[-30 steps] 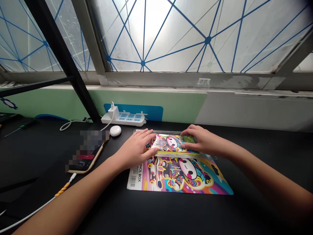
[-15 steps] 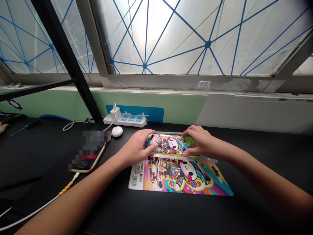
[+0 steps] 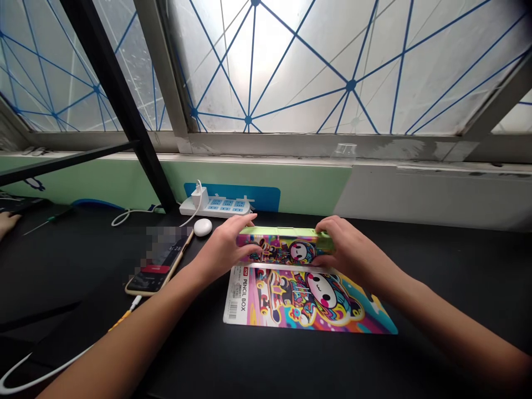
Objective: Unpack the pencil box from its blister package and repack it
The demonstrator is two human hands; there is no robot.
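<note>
A colourful pencil box (image 3: 282, 249) with a green top edge stands on the black desk between my hands. My left hand (image 3: 233, 241) grips its left end, thumb along the near face and fingers behind. At the right end my right hand (image 3: 341, 244) holds it the same way, closed around the corner. In front of the box lies a flat printed card (image 3: 307, 296) marked PENCIL BOX, with a cartoon figure and a barcode. The box's lower edge meets the card's far edge; whether they are joined I cannot tell. The back of the box is hidden.
A phone (image 3: 155, 271) with a charging cable lies left of my arm. Beyond it are a white round case (image 3: 203, 227) and a power strip (image 3: 224, 206). A black metal post (image 3: 124, 105) rises at left. Another person's hand (image 3: 8, 223) shows at far left, near a screwdriver.
The pencil box has tipped more upright, so its printed front and green top edge now show. Both hands keep hold at its ends. The camera view has shifted slightly.
</note>
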